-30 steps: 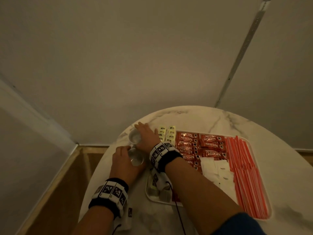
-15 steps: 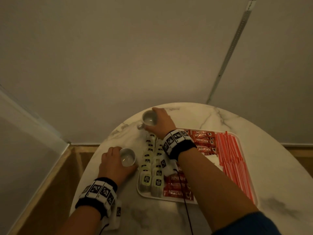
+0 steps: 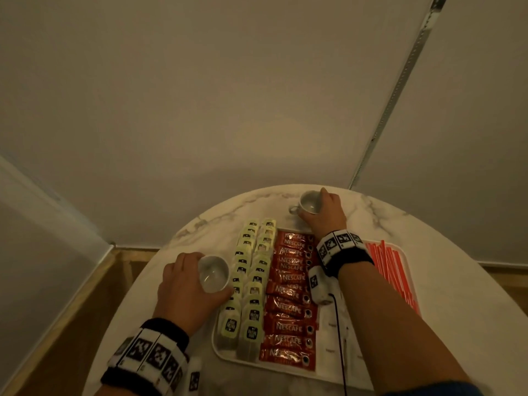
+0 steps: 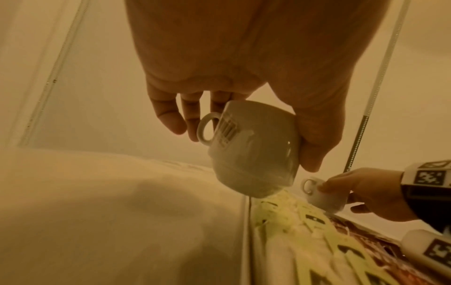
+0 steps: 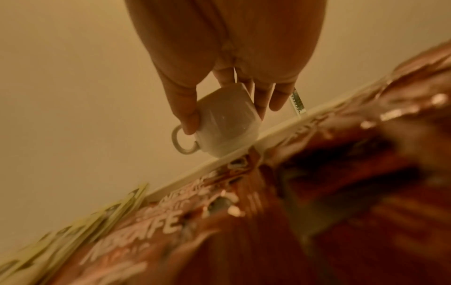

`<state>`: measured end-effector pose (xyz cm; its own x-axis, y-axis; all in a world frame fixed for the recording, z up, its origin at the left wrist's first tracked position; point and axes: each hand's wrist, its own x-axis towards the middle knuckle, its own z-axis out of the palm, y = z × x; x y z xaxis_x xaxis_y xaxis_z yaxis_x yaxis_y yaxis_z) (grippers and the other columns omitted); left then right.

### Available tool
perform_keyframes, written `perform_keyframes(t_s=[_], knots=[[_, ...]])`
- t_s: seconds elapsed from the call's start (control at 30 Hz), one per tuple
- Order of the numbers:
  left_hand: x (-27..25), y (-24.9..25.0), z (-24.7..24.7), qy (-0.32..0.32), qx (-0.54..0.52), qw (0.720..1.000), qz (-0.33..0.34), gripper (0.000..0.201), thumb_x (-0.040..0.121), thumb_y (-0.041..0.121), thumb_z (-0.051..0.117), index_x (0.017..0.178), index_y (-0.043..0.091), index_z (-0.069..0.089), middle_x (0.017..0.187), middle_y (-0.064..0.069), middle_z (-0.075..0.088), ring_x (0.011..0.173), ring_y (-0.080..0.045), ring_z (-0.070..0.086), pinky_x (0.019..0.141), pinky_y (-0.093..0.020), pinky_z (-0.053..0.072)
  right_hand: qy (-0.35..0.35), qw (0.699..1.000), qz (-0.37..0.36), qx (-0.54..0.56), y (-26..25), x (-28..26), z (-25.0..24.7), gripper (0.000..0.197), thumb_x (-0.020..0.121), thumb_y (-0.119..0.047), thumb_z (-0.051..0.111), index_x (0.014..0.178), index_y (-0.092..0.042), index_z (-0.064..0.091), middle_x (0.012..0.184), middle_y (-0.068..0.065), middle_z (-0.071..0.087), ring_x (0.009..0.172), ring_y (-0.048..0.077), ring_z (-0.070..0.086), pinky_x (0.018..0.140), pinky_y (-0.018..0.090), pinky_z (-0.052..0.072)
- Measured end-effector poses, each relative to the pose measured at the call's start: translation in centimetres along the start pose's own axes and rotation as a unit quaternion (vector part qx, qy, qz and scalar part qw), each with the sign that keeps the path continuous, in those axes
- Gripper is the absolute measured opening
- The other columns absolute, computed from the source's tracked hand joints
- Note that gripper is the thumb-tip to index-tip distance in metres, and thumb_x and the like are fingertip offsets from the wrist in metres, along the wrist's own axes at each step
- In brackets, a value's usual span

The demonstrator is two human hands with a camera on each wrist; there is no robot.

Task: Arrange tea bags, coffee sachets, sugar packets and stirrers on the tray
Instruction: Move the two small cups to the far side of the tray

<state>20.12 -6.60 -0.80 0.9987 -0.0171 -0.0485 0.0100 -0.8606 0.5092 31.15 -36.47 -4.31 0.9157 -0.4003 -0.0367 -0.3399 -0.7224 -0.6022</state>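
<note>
A white tray (image 3: pixel 220 351) on the round marble table (image 3: pixel 471 324) carries two rows of green tea bags (image 3: pixel 251 281), a column of red coffee sachets (image 3: pixel 288 310), white sugar packets (image 3: pixel 328 350) and red stirrers (image 3: pixel 391 270). My left hand (image 3: pixel 185 284) grips a small white cup (image 3: pixel 213 273) just left of the tray; in the left wrist view this cup (image 4: pixel 253 148) hangs tilted above the table. Beyond the tray's far edge my right hand (image 3: pixel 323 215) grips a second white cup (image 3: pixel 309 202), also seen in the right wrist view (image 5: pixel 224 119).
A plain wall stands right behind the table, with a metal rail (image 3: pixel 400 90) running up it. Wooden floor (image 3: pixel 57 324) lies to the left below the table edge. Bare marble shows left of the tray and at the far right.
My right hand has carried its cup from beside the left hand to the right, past the tray's far edge. The left hand holds its cup in much the same spot.
</note>
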Motion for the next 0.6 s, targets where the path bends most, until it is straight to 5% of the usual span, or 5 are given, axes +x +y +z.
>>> perform_keyframes(t_s=[0.4,0.5,0.6], knots=[[-0.6,5.6,-0.8,-0.021,-0.029,0.998,0.058,0.068,0.061,0.059,0.075,0.114,0.030,0.044,0.109,0.010,0.043,0.101,-0.014,0.037,0.084,-0.036,0.042,-0.042,0.998,0.047,0.026,-1.5,-1.8,-2.7,0.102,0.071,-0.060,0.072,0.149,-0.021,0.019,0.147,0.010,0.032,0.133,0.032,0.035,0.105,0.052,0.036],[-0.7,7.6,-0.5,-0.033,-0.041,0.996,0.069,0.071,0.059,0.067,0.069,0.115,0.031,0.045,0.109,0.013,0.043,0.100,-0.012,0.037,0.084,-0.037,0.043,-0.045,0.992,0.045,0.111,-2.6,-4.1,-6.0,0.077,0.081,-0.055,0.064,0.142,-0.018,0.036,0.141,0.010,0.043,0.125,0.028,0.045,0.098,0.040,0.040],[-0.5,10.2,0.1,-0.042,-0.022,0.997,0.067,0.072,0.061,0.068,0.068,0.119,0.031,0.044,0.114,0.012,0.044,0.103,-0.013,0.038,0.087,-0.039,0.045,-0.176,0.972,-0.024,0.155,-3.8,-7.5,-8.6,0.058,0.083,-0.051,0.065,0.130,-0.021,0.049,0.120,0.000,0.058,0.102,0.015,0.057,0.076,0.024,0.045]])
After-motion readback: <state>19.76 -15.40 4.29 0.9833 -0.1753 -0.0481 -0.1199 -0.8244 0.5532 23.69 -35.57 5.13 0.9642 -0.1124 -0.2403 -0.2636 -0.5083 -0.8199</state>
